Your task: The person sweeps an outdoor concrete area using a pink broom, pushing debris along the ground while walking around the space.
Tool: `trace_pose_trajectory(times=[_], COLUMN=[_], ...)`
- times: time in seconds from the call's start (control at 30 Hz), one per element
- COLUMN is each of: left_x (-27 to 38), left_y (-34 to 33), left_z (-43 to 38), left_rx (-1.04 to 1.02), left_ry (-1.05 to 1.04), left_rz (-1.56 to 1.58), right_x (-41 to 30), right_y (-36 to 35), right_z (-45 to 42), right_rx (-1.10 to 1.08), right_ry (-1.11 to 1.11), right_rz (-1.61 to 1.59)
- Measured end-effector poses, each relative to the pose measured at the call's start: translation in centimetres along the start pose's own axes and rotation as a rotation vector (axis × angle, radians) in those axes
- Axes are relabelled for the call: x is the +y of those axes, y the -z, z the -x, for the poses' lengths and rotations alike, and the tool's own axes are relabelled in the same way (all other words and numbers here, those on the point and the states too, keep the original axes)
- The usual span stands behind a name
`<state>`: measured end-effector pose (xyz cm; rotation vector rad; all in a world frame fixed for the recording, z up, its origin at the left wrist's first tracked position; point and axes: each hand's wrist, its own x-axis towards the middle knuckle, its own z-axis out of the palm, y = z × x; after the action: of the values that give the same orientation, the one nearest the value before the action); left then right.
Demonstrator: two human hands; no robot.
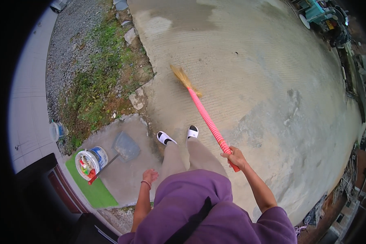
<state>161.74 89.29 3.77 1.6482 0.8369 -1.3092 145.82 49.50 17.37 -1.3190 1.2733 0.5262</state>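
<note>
My right hand is closed around the red end of a broom's pink-and-white striped handle. The handle slants up and left to the broom's straw bristles, which lie over the ridged concrete. Beside my left thigh, my left hand hangs with fingers apart and nothing in it, a bracelet on the wrist. A grey long-handled dustpan rests on the concrete slab left of my feet. Its red-tipped handle crosses in front of a white bucket filled with rubbish.
The bucket stands on a green mat by a doorway. Rough-edged concrete paving borders a weedy strip and gravel. Another bucket stands by the tiled wall. A turquoise machine is at the upper right.
</note>
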Motion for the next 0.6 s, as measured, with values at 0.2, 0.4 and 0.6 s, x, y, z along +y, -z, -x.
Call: trace_pose_trajectory(times=[0.2, 0.4, 0.6], left_x=[3.5, 10.9, 13.0], left_y=[-1.3, -5.2, -4.2], left_z=[-3.1, -2.5, -1.1], left_rx=[-0.044, 0.026, 0.003], left_ry=[0.0, -0.038, -0.11], left_rz=[-0.162, -0.3, -0.234], right_x=[10.6, 17.8, 19.8], right_y=[1.0, -0.1, 2.8], right_z=[9.7, 14.5, 4.0], right_rx=[0.021, 0.074, 0.002], right_ry=[-0.204, -0.577, -0.623], right_rz=[-0.101, -0.807, -1.653])
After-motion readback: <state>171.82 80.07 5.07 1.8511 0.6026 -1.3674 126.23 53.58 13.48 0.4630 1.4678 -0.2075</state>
